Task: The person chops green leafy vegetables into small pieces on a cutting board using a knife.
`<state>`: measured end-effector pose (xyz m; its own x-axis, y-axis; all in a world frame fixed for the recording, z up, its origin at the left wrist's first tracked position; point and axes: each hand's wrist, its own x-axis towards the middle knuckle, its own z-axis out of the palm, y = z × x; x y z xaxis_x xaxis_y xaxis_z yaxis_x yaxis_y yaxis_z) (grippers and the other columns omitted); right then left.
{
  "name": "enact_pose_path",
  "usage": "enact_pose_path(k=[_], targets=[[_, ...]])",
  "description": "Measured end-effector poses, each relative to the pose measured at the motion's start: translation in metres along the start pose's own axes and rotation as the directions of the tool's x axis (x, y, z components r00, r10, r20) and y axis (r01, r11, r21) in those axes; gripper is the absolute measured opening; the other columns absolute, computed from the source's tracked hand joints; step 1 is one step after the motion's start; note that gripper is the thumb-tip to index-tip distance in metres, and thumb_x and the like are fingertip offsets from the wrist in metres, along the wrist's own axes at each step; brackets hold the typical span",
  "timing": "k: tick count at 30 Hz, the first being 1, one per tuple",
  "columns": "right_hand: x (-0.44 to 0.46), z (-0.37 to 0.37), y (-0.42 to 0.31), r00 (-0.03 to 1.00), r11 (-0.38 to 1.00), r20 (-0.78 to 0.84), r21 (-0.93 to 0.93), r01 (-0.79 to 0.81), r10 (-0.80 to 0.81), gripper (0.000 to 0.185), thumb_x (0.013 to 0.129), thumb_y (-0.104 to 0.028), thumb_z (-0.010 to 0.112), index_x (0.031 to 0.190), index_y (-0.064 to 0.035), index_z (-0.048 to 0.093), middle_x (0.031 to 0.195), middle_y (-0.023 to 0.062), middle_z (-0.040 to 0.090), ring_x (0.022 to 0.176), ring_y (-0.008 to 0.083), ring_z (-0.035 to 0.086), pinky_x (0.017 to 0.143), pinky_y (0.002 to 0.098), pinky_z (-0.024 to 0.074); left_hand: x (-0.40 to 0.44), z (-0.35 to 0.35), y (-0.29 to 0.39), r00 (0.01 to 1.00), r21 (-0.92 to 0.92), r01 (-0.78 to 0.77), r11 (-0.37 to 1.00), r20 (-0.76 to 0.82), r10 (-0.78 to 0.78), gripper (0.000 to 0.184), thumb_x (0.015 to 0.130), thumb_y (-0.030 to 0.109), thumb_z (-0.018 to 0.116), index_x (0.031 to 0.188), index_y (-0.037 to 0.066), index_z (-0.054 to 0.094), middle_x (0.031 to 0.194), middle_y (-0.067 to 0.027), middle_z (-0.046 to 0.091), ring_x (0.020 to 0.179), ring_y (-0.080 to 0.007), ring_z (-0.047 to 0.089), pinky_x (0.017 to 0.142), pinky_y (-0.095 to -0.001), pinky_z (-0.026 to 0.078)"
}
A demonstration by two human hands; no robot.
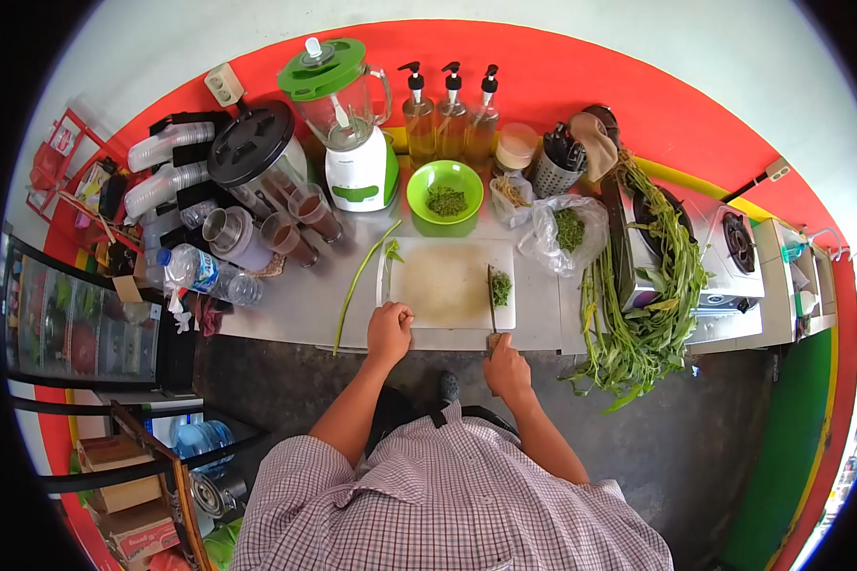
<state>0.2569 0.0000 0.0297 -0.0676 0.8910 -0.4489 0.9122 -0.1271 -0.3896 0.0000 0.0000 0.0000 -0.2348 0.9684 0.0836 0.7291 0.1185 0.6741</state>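
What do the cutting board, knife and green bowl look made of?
Cutting board: probably plastic, matte; white with no visible grain.
Knife: likely metal blade, dark and thin; the handle, partly hidden, is unclear.
Green bowl: likely plastic, glossy; one even, bright colour with light reflections.

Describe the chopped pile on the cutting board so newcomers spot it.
On the metal counter, on the near side of the green bowl, lies a white cutting board. Near its right edge, beside the knife, is a small heap of chopped greens. It lies directly on the board; similar cut greens sit in the bowl and plastic bag.
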Motion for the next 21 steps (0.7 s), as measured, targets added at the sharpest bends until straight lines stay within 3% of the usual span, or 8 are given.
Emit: enact_pose_path(k=[6, 8, 12, 14, 21], targets=[[-0.007, -0.004, 0.001, 0.993, 0.993, 0.015, 0.006, 0.119, -0.119, 0.044, 0.088, -0.023, 0.063, 0.117, 0.0004, 0.040, 0.093, 0.0321, 0.069, 0.087, 0.0499, 0.068, 0.078, 0.0567, 0.0558, 0.002, -0.001, 0.007, 0.999, 0.058, -0.028, 0.998, 0.039, 0.026, 0.008, 0.083, 0.006, 0.071, 0.089, 0.008, 0.068, 0.088, -0.0064, 0.065, 0.088, -0.0307, 0.059, 0.080, -0.0423, 0.047], [-0.005, -0.002, 0.001, 0.994, 0.994, -0.029, -0.019, 0.106, -0.107, 0.049, 0.088, -0.022, 0.063, 0.122, 0.0022, 0.039, 0.092, 0.0320, 0.069, 0.086, 0.0501, 0.068, 0.078, 0.0574, 0.0554, 0.001, -0.001, 0.015, 0.984, 0.255, -0.156, 0.954, -0.046, 0.174, 0.007, 0.083, 0.009, 0.071, 0.090, 0.011, 0.071, 0.091, -0.0046, 0.065, 0.091, -0.0289, 0.059, 0.083, -0.0422, 0.046], [-0.006, -0.014, -0.005, 0.997, 0.996, -0.028, 0.051, 0.079, -0.077, 0.057, 0.087, -0.022, 0.063, 0.130, 0.0033, 0.036, 0.091, 0.0318, 0.069, 0.085, 0.0508, 0.068, 0.078, 0.0583, 0.0551, -0.005, 0.006, 0.037, 0.956, 0.252, -0.238, 0.938, -0.110, 0.272, 0.006, 0.083, 0.014, 0.073, 0.089, 0.013, 0.074, 0.095, -0.0037, 0.066, 0.096, -0.0280, 0.058, 0.086, -0.0426, 0.044], [-0.004, -0.013, -0.004, 0.995, 0.992, -0.049, 0.082, 0.096, -0.092, 0.063, 0.086, -0.021, 0.064, 0.136, 0.0013, 0.034, 0.091, 0.0318, 0.069, 0.085, 0.0516, 0.067, 0.078, 0.0593, 0.0545, -0.012, 0.012, 0.045, 0.931, 0.184, -0.366, 0.912, 0.074, 0.358, 0.006, 0.082, 0.015, 0.074, 0.087, 0.013, 0.075, 0.102, -0.0017, 0.063, 0.103, -0.0269, 0.055, 0.088, -0.0421, 0.043], [-0.002, -0.013, -0.001, 0.993, 0.988, -0.050, 0.112, 0.108, -0.103, 0.067, 0.086, -0.022, 0.066, 0.141, -0.0033, 0.032, 0.092, 0.0324, 0.069, 0.085, 0.0532, 0.066, 0.078, 0.0605, 0.0536, -0.021, 0.026, 0.044, 0.907, 0.190, -0.422, 0.886, 0.093, 0.412, 0.010, 0.079, 0.015, 0.075, 0.089, 0.012, 0.077, 0.109, -0.0015, 0.060, 0.106, -0.0277, 0.053, 0.092, -0.0427, 0.043]])
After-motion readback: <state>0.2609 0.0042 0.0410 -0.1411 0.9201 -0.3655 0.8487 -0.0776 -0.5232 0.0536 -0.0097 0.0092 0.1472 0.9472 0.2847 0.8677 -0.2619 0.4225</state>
